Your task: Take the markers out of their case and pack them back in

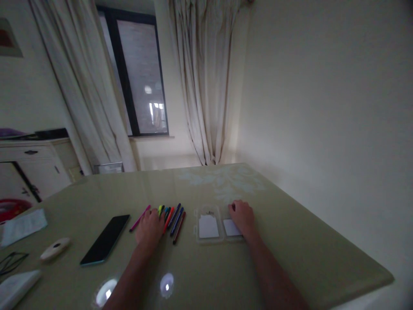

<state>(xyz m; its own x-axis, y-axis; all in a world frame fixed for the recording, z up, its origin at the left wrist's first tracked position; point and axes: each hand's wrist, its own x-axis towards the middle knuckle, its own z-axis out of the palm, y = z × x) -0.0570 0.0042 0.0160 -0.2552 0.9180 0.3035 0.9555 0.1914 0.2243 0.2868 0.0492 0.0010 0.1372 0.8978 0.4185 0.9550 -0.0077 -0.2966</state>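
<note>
On the table lies a loose row of coloured markers (pixel 177 221), among them dark blue, red, brown and yellow-green ones. My left hand (pixel 150 227) rests over the left part of this row, fingers stretched forward and touching the markers; some markers are partly hidden beneath it. A magenta marker (pixel 138 220) sticks out to its left. To the right is an opened clear plastic case (pixel 222 237) with white cards (pixel 208 226) in its left half. My right hand (pixel 244 217) is over the case's right half, fingers curled; a small dark spot shows at the fingertips, too unclear to name.
A black smartphone (pixel 106 239) lies left of my left hand. Further left are a whitish oval object (pixel 55 249), glasses (pixel 12 262), a white object (pixel 19 286) and a light blue cloth-like sheet (pixel 24 227). The table (pixel 322 254) ends along the wall at right.
</note>
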